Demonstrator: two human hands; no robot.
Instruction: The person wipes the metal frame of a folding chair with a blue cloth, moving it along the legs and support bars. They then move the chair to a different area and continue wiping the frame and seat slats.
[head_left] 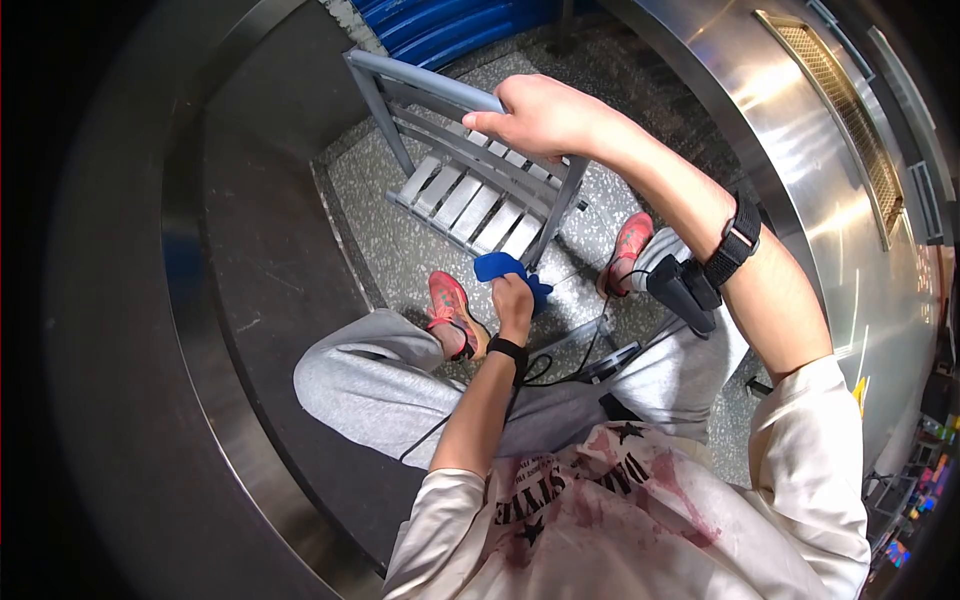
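In front of me stands a grey folding chair (424, 80) with a pale slatted seat. My right hand (548, 116) is closed over the right end of its top rail, thumb lying along the near side. Lower down, my left hand (512, 302) has its fingers closed on a blue cloth (498, 266), which bunches out on both sides of the fist. The cloth is close to the front edge of the seat and overlaps the chair's leg in this view. Part of the cloth is hidden under the fingers.
Speckled floor (360, 190) lies under the chair and my red shoes (450, 305). A dark panel with a metal rim (240, 290) curves along the left. Shiny steel equipment (790, 130) stands on the right, blue ribbed containers (450, 25) behind. A black cable (540, 372) crosses my lap.
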